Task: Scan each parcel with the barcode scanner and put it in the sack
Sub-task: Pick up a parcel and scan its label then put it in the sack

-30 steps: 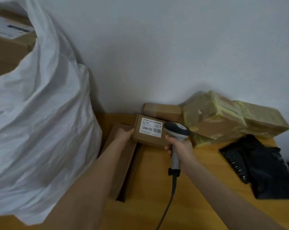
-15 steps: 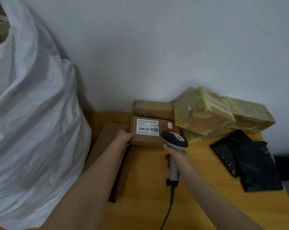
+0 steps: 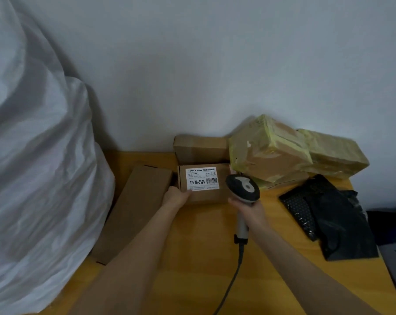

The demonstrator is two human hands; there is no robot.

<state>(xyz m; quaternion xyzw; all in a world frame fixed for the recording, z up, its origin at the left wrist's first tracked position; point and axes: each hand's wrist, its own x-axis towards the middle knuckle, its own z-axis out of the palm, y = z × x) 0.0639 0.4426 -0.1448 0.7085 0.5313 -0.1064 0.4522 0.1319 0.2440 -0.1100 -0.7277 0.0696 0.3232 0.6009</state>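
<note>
A small brown cardboard parcel [image 3: 204, 196] with a white barcode label facing up rests on the wooden table [image 3: 192, 258]. My left hand [image 3: 175, 197] grips its front left corner. My right hand [image 3: 249, 211] holds the grey barcode scanner [image 3: 242, 189] by its handle, head just right of the label. The big white sack [image 3: 37, 178] bulges at the left; its mouth is out of view.
A long flat cardboard box [image 3: 133, 212] lies between the sack and the parcel. Another brown box [image 3: 200, 148] stands against the wall. Two parcels wrapped in yellow tape [image 3: 290, 153] are piled at the right, with black plastic mailers [image 3: 329, 219] in front. The scanner's cable [image 3: 231, 283] trails toward me.
The parcel has come down from a tilted, raised pose to lie flat on the table. The scanner has drawn back to the right of the label. The view has shifted left.
</note>
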